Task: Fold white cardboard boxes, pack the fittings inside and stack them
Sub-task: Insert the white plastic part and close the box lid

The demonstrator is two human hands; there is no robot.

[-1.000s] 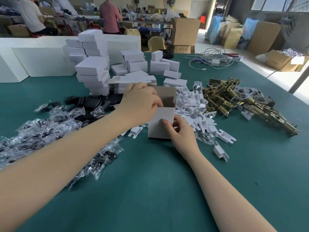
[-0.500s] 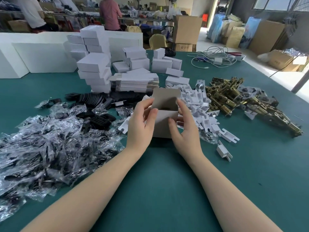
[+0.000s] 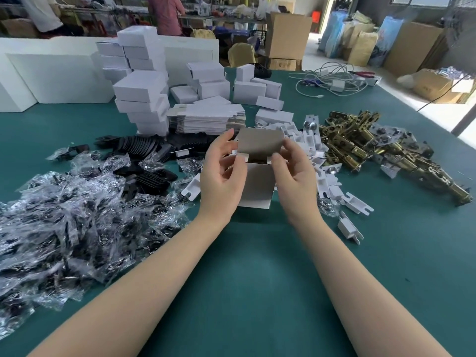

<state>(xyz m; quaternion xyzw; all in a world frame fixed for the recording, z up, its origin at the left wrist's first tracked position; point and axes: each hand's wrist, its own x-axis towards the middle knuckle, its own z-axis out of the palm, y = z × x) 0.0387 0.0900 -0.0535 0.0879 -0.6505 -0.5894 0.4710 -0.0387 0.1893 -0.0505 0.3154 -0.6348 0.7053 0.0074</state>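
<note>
A small white cardboard box (image 3: pixel 257 188) stands upright on the green table (image 3: pixel 257 279), just in front of the person and between the two hands. Its mouth faces up, and the top lid flap (image 3: pixel 260 144) rises from the far edge, leaning slightly toward the near side. The left hand (image 3: pixel 221 181) holds the box's left side with curled fingers, its thumb reaching up to the left end of the flap. The right hand (image 3: pixel 293 181) holds the right side in the same way, thumb pressed at the flap's right end. Small side tabs at the opening look partly tucked in, but what lies inside the box cannot be made out.

The flap's hinge runs left to right along the far edge, so closing it would mean folding it toward the near side and down, with both hands equally near and set evenly on either end. If nothing is packed yet, the fittings lie close by: brass latch parts (image 3: pixel 373 150) to the right, white plastic pieces (image 3: pixel 319 161) just beyond the right hand, and bagged black parts (image 3: pixel 77 215) spread to the left, so the right hand is nearer the brass and the left nearer the bags.

Farther off, flat box blanks (image 3: pixel 208 119) lie stacked beyond the box, and finished boxes (image 3: pixel 141 99) are piled at the far left.
</note>
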